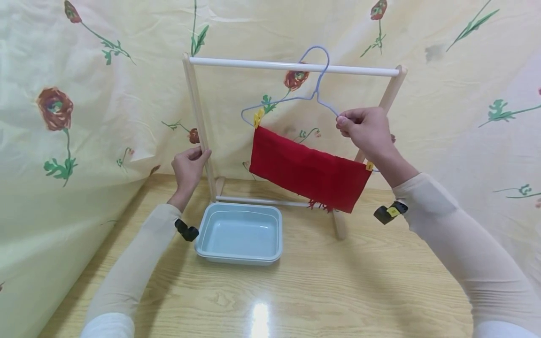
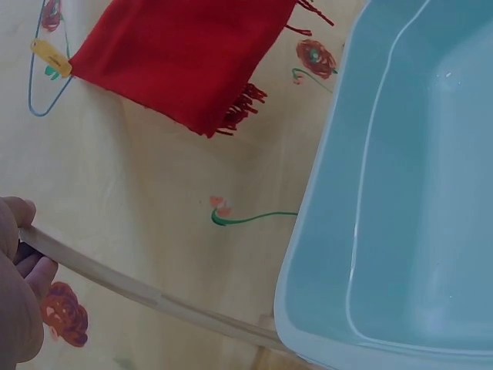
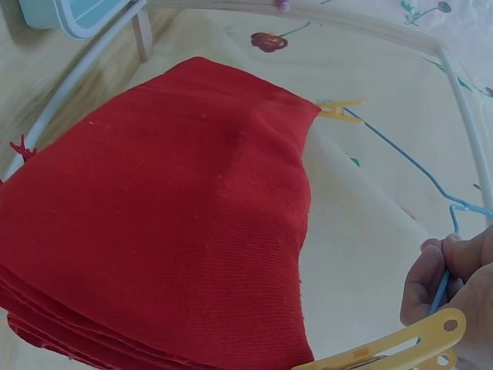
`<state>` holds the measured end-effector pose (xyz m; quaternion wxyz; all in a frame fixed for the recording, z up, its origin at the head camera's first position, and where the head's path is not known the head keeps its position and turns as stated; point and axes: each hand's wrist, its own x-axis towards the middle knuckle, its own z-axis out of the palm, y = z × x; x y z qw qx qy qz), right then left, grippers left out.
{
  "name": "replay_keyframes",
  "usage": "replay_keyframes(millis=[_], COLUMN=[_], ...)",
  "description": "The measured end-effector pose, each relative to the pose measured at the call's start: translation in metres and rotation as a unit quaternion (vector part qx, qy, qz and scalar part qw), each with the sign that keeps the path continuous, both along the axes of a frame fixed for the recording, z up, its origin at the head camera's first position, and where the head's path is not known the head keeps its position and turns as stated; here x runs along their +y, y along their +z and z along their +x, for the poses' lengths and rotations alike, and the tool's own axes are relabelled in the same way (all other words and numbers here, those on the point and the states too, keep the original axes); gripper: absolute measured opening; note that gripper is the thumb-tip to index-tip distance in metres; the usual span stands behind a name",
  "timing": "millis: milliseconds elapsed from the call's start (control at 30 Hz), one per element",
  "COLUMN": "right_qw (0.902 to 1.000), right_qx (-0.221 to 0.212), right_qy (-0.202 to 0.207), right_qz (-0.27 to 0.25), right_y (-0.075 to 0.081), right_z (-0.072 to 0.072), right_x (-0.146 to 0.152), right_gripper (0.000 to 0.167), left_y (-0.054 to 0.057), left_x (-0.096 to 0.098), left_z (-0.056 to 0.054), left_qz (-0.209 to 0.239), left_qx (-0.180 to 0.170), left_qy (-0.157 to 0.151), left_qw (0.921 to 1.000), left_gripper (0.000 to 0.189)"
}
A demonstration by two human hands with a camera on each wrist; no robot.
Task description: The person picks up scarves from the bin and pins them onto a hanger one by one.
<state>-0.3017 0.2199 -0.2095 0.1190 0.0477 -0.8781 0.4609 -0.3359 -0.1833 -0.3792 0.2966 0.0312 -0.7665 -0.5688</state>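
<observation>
A blue wire hanger tilts down to the right, its hook at the height of the rack's white top bar; whether the two touch I cannot tell. My right hand pinches the hanger's right shoulder. Below it hangs a folded red fringed cloth, fixed at its upper corners by a yellow clothespin on the left and another yellow clothespin close to my right hand. With thumb and fingers, my left hand grips the left wooden post of the rack.
On the wooden tabletop, a light blue plastic basin stands in front of the rack's lower bar. Behind the rack hangs a cream flowered cloth backdrop. The rack's right foot reaches forward under the red cloth.
</observation>
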Motion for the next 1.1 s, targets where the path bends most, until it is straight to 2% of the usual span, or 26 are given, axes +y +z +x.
replay_keyframes(millis=[267, 533, 900, 1100], right_qw=[0.9999, 0.9998, 0.9998, 0.9996], right_qx=[0.005, 0.006, 0.011, 0.005], right_qy=[-0.001, -0.011, 0.001, 0.026], right_qz=[-0.013, 0.016, 0.018, 0.006], right_y=[-0.014, -0.022, -0.030, -0.031], right_z=[0.000, 0.000, -0.001, -0.002], right_x=[-0.002, -0.005, -0.007, -0.006], right_gripper=[0.040, 0.039, 0.036, 0.035], left_y=[-0.001, -0.003, -0.004, -0.004], left_x=[-0.001, -0.002, -0.003, -0.003], left_z=[-0.002, -0.004, -0.005, -0.004], left_qz=[0.008, 0.010, 0.004, 0.004], left_qx=[0.006, 0.009, 0.019, 0.016], left_qy=[-0.002, -0.003, -0.004, -0.009], left_qw=[0.9999, 0.9999, 0.9998, 0.9998], left_gripper=[0.032, 0.031, 0.029, 0.031])
